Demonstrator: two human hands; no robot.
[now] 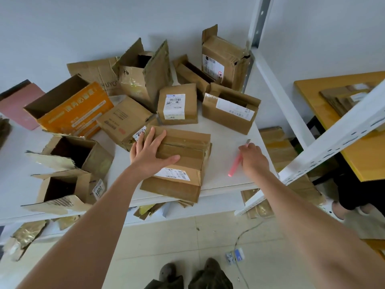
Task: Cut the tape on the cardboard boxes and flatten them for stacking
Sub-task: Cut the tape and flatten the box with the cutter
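A taped brown cardboard box [185, 149] lies on a pile of flattened boxes [173, 188] at the front edge of the white shelf [227, 163]. My left hand [150, 151] rests flat on the box's left end, fingers spread and thumb along its top. To the right of the box, my right hand [253, 157] grips a pink utility knife [235, 163] with its blade tip pointing away from me. The knife hovers over bare shelf, apart from the box.
Several open and taped boxes crowd the shelf: an orange one [73, 109] at left, torn open ones [68, 155] at front left, labelled ones [178, 104] behind. A white shelf upright [333, 140] slants at right. Beyond it a yellow table [333, 113] holds flattened cardboard.
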